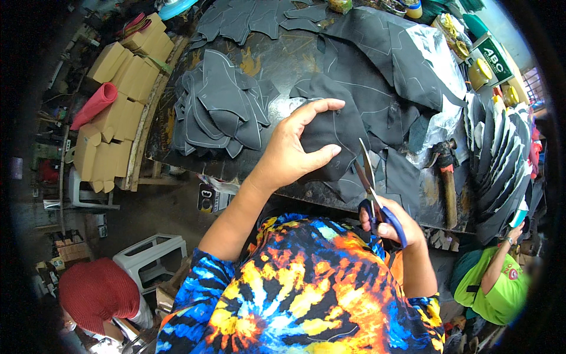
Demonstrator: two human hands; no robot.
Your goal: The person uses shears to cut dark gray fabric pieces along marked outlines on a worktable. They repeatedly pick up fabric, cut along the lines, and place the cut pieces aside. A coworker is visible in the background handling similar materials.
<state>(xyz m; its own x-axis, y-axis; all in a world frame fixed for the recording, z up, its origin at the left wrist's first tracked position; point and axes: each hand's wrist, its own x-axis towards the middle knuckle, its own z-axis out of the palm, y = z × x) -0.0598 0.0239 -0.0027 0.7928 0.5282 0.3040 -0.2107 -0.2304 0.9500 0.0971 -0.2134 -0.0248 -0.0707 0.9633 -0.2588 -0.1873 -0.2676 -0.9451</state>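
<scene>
My left hand (298, 141) hovers over a dark grey sheet (333, 124) marked with pale lines. Its thumb and index finger are spread wide apart, with nothing seen between them; the other fingers are mostly hidden. In my right hand (398, 218) is a pair of scissors (370, 183) with dark blue handles, its blades parted and pointing away from me. Left of my left hand lies a loose pile of cut grey pieces (218, 112) with light edges. Small grey offcuts (401, 177) lie beyond the scissors.
A hammer (449, 189) with a wooden handle rests on the dark table (283, 53) at the right. Stacked cut pieces (495, 159) stand beyond it. Cardboard boxes (121, 100) line the left side. A person in red (100, 295) and another in green (489, 283) are nearby.
</scene>
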